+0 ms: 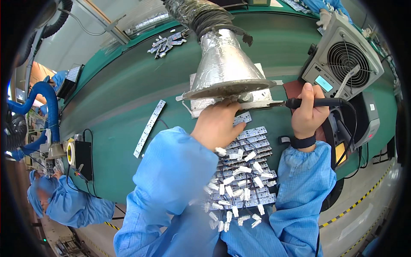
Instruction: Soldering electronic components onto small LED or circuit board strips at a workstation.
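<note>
My right hand (309, 110) is closed round the black handle of a soldering iron (295, 103), whose tip points left along a light fixture (261, 104). Under the rim of a foil-covered fume hood (224, 60), my left hand (217, 123) rests at the fixture, fingers curled and tips partly hidden. What those fingers hold, if anything, does not show. Beside the left thumb lies a short circuit board strip (244, 118). Below it, many board strips (263, 198) lie in a stack, with white connectors (243, 193) on dark wires spread over them.
A single long board strip (149, 128) lies left of my left hand. More boards (167, 44) are piled at the far left. A fan unit (342, 60) and a soldering station (364, 115) stand on the right. Co-workers in blue sit at the left and far right.
</note>
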Tool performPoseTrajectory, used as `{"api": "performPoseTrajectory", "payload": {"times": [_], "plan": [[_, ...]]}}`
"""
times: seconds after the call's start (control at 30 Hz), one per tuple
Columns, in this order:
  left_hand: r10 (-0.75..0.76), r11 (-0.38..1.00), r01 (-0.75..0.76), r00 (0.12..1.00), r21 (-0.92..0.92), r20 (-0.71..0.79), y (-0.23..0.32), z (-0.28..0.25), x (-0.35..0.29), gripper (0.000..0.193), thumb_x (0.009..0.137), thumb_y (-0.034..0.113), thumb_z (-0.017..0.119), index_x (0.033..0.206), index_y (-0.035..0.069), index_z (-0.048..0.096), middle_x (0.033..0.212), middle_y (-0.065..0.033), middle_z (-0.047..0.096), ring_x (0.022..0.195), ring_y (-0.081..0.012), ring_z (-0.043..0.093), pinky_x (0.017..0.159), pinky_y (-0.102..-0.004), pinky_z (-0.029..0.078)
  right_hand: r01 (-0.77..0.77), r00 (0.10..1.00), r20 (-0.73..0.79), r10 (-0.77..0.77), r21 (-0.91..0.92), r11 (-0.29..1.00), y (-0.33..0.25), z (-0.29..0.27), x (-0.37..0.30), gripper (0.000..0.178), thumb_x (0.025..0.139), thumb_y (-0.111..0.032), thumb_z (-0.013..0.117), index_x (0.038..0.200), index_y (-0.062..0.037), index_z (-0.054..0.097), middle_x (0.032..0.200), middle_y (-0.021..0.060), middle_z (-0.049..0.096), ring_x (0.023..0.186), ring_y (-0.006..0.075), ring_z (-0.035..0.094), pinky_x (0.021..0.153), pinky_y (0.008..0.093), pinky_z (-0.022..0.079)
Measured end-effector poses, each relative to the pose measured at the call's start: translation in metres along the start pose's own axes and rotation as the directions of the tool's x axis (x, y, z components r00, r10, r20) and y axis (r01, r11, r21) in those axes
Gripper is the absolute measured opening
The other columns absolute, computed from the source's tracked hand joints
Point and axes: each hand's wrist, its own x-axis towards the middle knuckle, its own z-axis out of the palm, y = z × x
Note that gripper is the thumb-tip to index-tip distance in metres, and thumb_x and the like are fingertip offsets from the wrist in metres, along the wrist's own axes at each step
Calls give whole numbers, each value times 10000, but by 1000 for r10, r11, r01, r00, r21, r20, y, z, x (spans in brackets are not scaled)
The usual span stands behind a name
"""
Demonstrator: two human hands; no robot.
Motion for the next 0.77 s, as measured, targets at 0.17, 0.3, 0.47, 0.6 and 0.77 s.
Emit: {"api": "performPoseTrajectory", "payload": {"times": [0.17, 0.3, 0.47, 0.6, 0.77], "plan": [[-16, 854, 138, 971, -501, 239, -17, -11, -2, 337, 807, 180, 675, 1091, 3, 636, 935, -154, 645, 863, -261, 646, 799, -355, 509, 2, 1000, 7, -2, 43, 999, -4, -1, -2, 365, 953, -160, 559, 621, -40, 468, 583, -30, 429, 551, 40, 361, 507, 224, 272], [-59, 556, 386, 902, -736, 428, -24, -17, 2, 379, 871, 154, 645, 1173, -64, 574, 943, -98, 643, 767, -144, 611, 716, -286, 491, -13, 1000, 22, 11, 63, 998, -20, 5, -8, 352, 953, -149, 554, 629, -34, 480, 586, -24, 435, 558, 44, 365, 519, 224, 273], [-32, 615, 364, 898, -699, 439, -34, -12, 9, 389, 881, 168, 658, 1177, -68, 568, 920, -75, 628, 704, -112, 598, 640, -269, 486, 121, 982, 139, -127, 57, 991, -31, 13, -21, 296, 919, -61, 517, 646, 31, 449, 583, 35, 446, 560, 74, 376, 513, 239, 269], [0, 612, 318, 916, -724, 402, -39, -5, 9, 370, 879, 187, 664, 1135, -66, 580, 886, -60, 620, 670, -110, 581, 626, -287, 474, 205, 952, 217, -217, 77, 976, -37, 17, -26, 297, 899, -58, 499, 626, 3, 400, 588, 53, 448, 539, 80, 343, 489, 253, 255], [-70, 696, 373, 885, -614, 460, -27, -18, 8, 354, 882, 171, 652, 1150, -53, 591, 875, -65, 623, 666, -120, 579, 641, -291, 473, 223, 936, 238, -258, 163, 961, -35, 24, -33, 282, 901, -68, 482, 636, -14, 405, 602, 87, 477, 513, 91, 323, 468, 258, 253]]}}
